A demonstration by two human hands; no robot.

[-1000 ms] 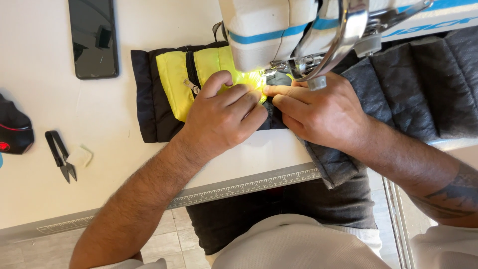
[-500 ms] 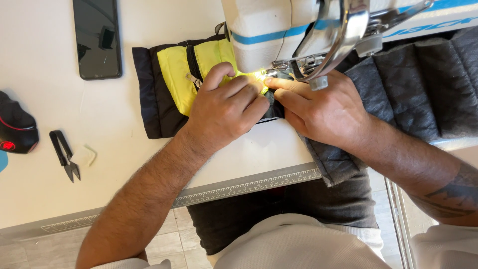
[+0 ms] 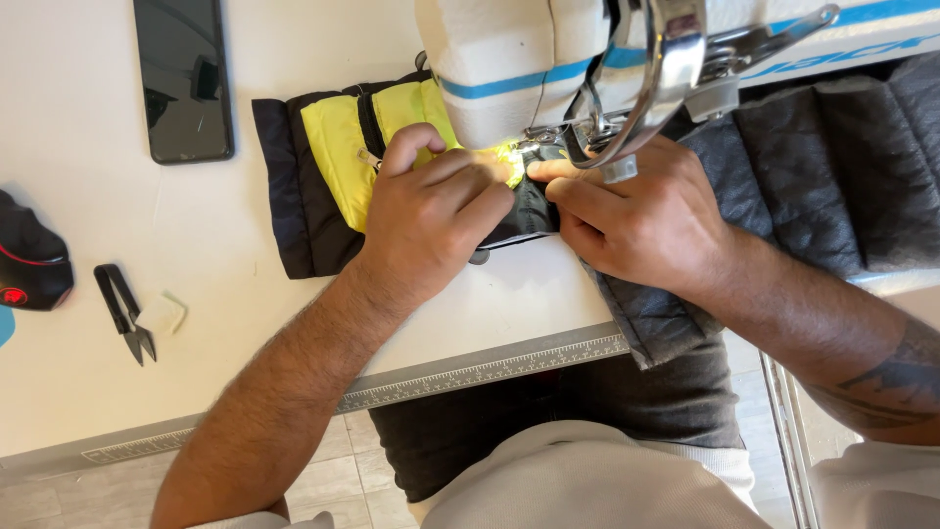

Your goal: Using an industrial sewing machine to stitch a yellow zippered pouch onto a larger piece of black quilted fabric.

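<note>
A black and neon-yellow fabric piece (image 3: 333, 167) lies on the white table under the head of a white sewing machine (image 3: 509, 59). My left hand (image 3: 431, 216) presses flat on the yellow fabric just left of the needle area. My right hand (image 3: 636, 216) holds the fabric down from the right, its fingertips meeting the left hand's below the presser foot. The needle is hidden by the machine's metal parts. Dark grey quilted fabric (image 3: 813, 186) trails off to the right under my right forearm.
A black phone (image 3: 183, 78) lies at the table's far left. Black thread snips (image 3: 125, 312) and a small white chalk piece (image 3: 162, 313) rest near the front left. A black and red object (image 3: 29, 264) sits at the left edge. A ruler strip (image 3: 490, 372) runs along the table's front edge.
Both hands and the fabric sit slightly lower and further right in view, and the fingers have shifted a little closer under the machine head.
</note>
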